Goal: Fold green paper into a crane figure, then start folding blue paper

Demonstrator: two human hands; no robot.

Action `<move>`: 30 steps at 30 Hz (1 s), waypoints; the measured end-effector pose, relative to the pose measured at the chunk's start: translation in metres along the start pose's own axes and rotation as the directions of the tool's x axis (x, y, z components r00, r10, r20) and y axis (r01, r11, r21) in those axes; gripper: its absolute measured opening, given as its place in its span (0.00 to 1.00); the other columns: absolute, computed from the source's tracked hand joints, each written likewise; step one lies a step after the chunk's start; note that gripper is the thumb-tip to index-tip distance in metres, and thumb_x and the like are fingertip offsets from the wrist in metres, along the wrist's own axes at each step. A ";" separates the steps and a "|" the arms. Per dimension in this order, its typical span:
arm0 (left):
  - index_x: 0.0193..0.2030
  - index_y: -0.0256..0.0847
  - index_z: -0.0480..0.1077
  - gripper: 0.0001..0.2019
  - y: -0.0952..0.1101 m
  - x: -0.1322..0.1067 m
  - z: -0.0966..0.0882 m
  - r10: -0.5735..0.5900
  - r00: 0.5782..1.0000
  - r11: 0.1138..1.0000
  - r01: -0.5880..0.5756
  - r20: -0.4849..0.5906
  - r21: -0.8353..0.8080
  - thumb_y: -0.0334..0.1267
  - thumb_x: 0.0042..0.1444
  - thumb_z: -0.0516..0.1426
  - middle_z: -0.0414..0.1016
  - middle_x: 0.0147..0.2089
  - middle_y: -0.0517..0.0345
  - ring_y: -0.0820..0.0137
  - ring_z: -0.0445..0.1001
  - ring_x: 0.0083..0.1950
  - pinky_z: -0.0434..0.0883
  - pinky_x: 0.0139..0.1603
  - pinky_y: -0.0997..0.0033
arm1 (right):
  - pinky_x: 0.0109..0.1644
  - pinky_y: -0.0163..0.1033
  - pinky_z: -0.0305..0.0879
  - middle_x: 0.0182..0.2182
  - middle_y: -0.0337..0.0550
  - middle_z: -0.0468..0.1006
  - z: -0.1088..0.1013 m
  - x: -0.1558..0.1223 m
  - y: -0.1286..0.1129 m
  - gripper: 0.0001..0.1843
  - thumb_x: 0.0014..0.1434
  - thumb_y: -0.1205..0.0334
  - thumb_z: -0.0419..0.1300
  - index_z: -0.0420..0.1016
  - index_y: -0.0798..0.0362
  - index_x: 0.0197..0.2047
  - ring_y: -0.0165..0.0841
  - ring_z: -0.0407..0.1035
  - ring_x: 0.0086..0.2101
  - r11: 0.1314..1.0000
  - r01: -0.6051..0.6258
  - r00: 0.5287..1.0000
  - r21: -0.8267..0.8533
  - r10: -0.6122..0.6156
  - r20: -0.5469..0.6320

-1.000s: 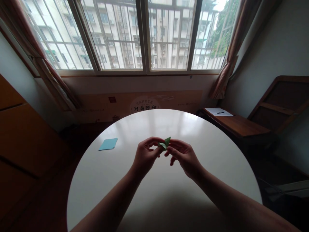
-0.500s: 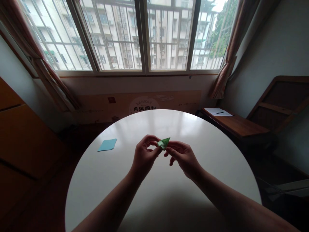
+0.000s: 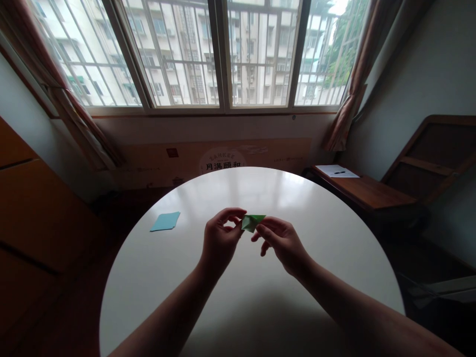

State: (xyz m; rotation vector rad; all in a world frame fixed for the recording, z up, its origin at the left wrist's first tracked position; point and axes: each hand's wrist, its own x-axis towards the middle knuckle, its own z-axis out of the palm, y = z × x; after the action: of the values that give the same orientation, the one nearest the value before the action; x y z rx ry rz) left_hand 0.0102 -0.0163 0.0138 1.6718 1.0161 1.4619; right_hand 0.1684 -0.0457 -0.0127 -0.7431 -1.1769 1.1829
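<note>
A small folded piece of green paper (image 3: 252, 221) is held above the middle of the round white table (image 3: 327, 248). My left hand (image 3: 219, 240) pinches its left end between thumb and fingertips. Its right end is pinched by my right hand (image 3: 280, 240), whose other fingers curl beneath. Both hands hover a little over the tabletop, close together, with the paper lying roughly level between them.
A light blue sheet of paper (image 3: 165, 221) lies on the table at the left. A wooden side table (image 3: 368, 191) at the right carries a white sheet with a pen (image 3: 337, 172). Beyond the table are a wall panel with printed characters (image 3: 223, 161) and barred windows.
The green paper's pointed tip has tilted down from upward to nearly level. Both hands have shifted slightly up in view and kept their pinch.
</note>
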 end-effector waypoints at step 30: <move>0.35 0.38 0.79 0.06 0.013 0.000 -0.006 0.159 0.971 0.985 -0.168 0.180 0.035 0.38 0.59 0.63 0.78 0.39 0.52 0.68 0.77 0.36 0.73 0.27 0.76 | 0.21 0.31 0.67 0.33 0.46 0.81 -0.001 0.000 -0.011 0.14 0.56 0.51 0.67 0.83 0.54 0.38 0.33 0.74 0.29 0.992 -0.125 0.990 0.035 0.127 -0.056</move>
State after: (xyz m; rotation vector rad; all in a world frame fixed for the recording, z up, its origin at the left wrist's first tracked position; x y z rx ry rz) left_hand 0.0062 -0.0223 0.0260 1.9230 0.8408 1.3706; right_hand 0.1724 -0.0486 -0.0029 -0.8323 -1.0739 1.2735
